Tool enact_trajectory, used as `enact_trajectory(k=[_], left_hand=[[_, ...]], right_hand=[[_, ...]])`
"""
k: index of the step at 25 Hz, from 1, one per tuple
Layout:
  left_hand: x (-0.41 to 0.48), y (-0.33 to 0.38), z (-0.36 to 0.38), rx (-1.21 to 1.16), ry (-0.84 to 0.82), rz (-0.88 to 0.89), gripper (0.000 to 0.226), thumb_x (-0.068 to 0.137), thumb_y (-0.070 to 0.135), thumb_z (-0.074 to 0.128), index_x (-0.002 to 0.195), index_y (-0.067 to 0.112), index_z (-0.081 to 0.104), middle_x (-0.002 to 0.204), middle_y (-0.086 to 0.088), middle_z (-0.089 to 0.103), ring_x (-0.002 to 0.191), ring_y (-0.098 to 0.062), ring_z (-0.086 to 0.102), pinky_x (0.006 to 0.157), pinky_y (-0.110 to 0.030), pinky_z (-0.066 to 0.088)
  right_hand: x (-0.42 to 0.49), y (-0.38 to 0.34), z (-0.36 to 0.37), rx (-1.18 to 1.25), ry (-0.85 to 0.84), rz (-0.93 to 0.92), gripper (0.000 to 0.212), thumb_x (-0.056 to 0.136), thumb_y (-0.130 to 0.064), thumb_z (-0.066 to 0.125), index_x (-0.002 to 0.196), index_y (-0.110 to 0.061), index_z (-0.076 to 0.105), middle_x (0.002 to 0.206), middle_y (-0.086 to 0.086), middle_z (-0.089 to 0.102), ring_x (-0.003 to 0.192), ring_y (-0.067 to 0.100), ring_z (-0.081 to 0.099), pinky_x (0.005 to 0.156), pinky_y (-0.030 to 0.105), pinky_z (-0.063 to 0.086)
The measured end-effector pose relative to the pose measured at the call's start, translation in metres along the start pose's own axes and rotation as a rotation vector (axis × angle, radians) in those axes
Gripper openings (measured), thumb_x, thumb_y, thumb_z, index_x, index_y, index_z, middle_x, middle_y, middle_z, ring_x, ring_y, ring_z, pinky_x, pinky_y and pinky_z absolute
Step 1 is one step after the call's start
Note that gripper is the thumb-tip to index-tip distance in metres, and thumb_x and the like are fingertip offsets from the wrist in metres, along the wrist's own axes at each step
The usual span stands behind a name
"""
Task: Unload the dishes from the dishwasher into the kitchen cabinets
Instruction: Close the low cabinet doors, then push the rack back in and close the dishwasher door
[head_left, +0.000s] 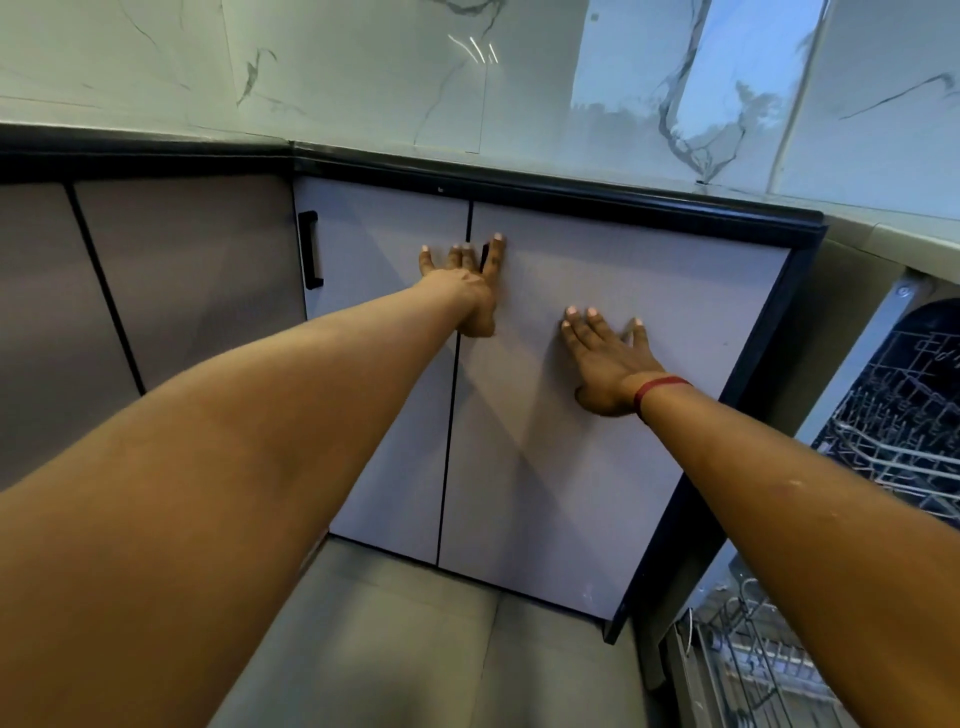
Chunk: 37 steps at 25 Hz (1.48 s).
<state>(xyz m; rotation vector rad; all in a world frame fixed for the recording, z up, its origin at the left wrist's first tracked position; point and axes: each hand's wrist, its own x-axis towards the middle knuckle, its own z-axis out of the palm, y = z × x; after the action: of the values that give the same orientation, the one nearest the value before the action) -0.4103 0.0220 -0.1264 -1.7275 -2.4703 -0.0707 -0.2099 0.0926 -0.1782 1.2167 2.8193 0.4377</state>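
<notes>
Grey floor tile (415, 649) nearest. At right the dishwasher (924, 332) stands open. No dishes can be made out in its wire racks (893, 447). Further in, both arms reach the pale cabinet doors (545, 467), which look closed. Left grip (462, 283) released, fingers flat by the centre seam. Right grip (608, 358) released, palm pressed on the right door. Likely the closing-up step, dishes presumably inside. Next move: check the racks, then push the dishwasher shut. Black-edged surface (571, 200) beyond.
</notes>
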Motion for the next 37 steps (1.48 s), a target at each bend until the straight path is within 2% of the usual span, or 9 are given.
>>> enact_trajectory(k=[4, 8, 15, 17, 20, 22, 27, 33, 37], left_hand=[[-0.030, 0.023, 0.035, -0.123, -0.053, 0.054, 0.112, 0.088, 0.048, 0.059, 0.141, 0.024, -0.037, 0.154, -0.022, -0.029, 0.144, -0.036, -0.022, 0.116, -0.058, -0.006], [-0.077, 0.063, 0.080, -0.201, -0.031, 0.128, 0.108, 0.087, 0.048, 0.060, 0.148, 0.021, -0.025, 0.148, -0.020, -0.040, 0.141, -0.038, -0.029, 0.117, -0.055, -0.004], [-0.186, 0.151, 0.141, -0.459, -0.089, 0.319, 0.091, 0.090, 0.044, 0.058, 0.153, 0.029, -0.006, 0.147, -0.010, -0.045, 0.140, -0.038, -0.030, 0.107, -0.070, 0.006], [-0.221, 0.171, 0.151, -0.628, -0.135, 0.306, 0.085, 0.091, 0.046, 0.058, 0.154, 0.028, 0.003, 0.152, -0.010, -0.038, 0.143, -0.037, -0.025, 0.110, -0.066, 0.009], [-0.286, 0.206, 0.163, -1.060, -0.153, 0.142, 0.076, 0.090, 0.041, 0.063, 0.153, 0.025, 0.023, 0.161, -0.011, -0.010, 0.148, -0.032, 0.000, 0.118, -0.046, 0.019], [-0.336, 0.236, 0.175, -1.172, -0.152, 0.107, 0.072, 0.089, 0.037, 0.065, 0.150, 0.025, 0.030, 0.162, -0.008, 0.005, 0.148, -0.025, 0.012, 0.117, -0.036, 0.022], [-0.410, 0.301, 0.200, -1.119, -0.275, 0.333, 0.069, 0.093, 0.034, 0.060, 0.151, 0.030, 0.024, 0.162, 0.001, 0.000, 0.149, -0.018, 0.003, 0.120, -0.035, 0.015], [-0.465, 0.363, 0.218, -1.060, -0.333, 0.637, 0.064, 0.098, 0.025, 0.049, 0.153, 0.029, 0.016, 0.161, 0.009, 0.001, 0.146, -0.005, -0.006, 0.115, -0.021, 0.005], [-0.498, 0.401, 0.228, -0.928, -0.388, 0.804, 0.068, 0.096, 0.030, 0.050, 0.153, 0.027, 0.013, 0.160, 0.008, 0.002, 0.146, -0.007, -0.007, 0.121, -0.034, 0.002]], right_hand=[[-0.039, 0.002, 0.022, 0.097, 0.072, -0.054, 0.078, 0.097, -0.025, 0.043, 0.153, -0.018, -0.012, 0.159, 0.000, -0.023, 0.146, 0.020, -0.022, 0.116, 0.053, -0.007], [-0.115, -0.020, 0.057, 0.322, 0.105, 0.048, 0.084, 0.097, -0.036, 0.045, 0.151, -0.015, -0.016, 0.157, -0.002, -0.027, 0.143, 0.014, -0.026, 0.118, 0.048, -0.005], [-0.320, -0.069, 0.160, 0.613, 0.186, 0.242, 0.083, 0.091, -0.044, 0.041, 0.150, -0.025, -0.015, 0.159, -0.009, -0.021, 0.146, 0.011, -0.021, 0.119, 0.040, -0.004], [-0.366, -0.065, 0.173, 0.607, 0.176, 0.308, 0.080, 0.092, -0.047, 0.034, 0.149, -0.028, -0.020, 0.156, -0.014, -0.025, 0.144, 0.006, -0.024, 0.119, 0.037, -0.005], [-0.416, -0.053, 0.179, 0.455, 0.119, 0.347, 0.080, 0.094, -0.046, 0.031, 0.142, -0.035, -0.031, 0.150, -0.019, -0.036, 0.140, 0.004, -0.032, 0.118, 0.040, -0.009], [-0.447, -0.048, 0.186, 0.445, 0.113, 0.380, 0.078, 0.096, -0.043, 0.036, 0.149, -0.031, -0.020, 0.155, -0.014, -0.028, 0.143, 0.008, -0.028, 0.118, 0.044, -0.006], [-0.515, -0.041, 0.202, 0.468, 0.063, 0.461, 0.070, 0.093, -0.046, 0.028, 0.153, -0.026, -0.002, 0.160, -0.011, -0.015, 0.147, 0.009, -0.017, 0.118, 0.042, 0.001], [-0.584, -0.011, 0.214, 0.397, -0.081, 0.567, 0.076, 0.100, -0.040, 0.039, 0.149, -0.025, -0.017, 0.155, -0.005, -0.029, 0.143, 0.014, -0.027, 0.121, 0.041, -0.002], [-0.640, 0.021, 0.212, 0.347, -0.236, 0.660, 0.078, 0.100, -0.041, 0.039, 0.146, -0.021, -0.021, 0.151, -0.002, -0.033, 0.142, 0.019, -0.027, 0.121, 0.047, 0.002]])
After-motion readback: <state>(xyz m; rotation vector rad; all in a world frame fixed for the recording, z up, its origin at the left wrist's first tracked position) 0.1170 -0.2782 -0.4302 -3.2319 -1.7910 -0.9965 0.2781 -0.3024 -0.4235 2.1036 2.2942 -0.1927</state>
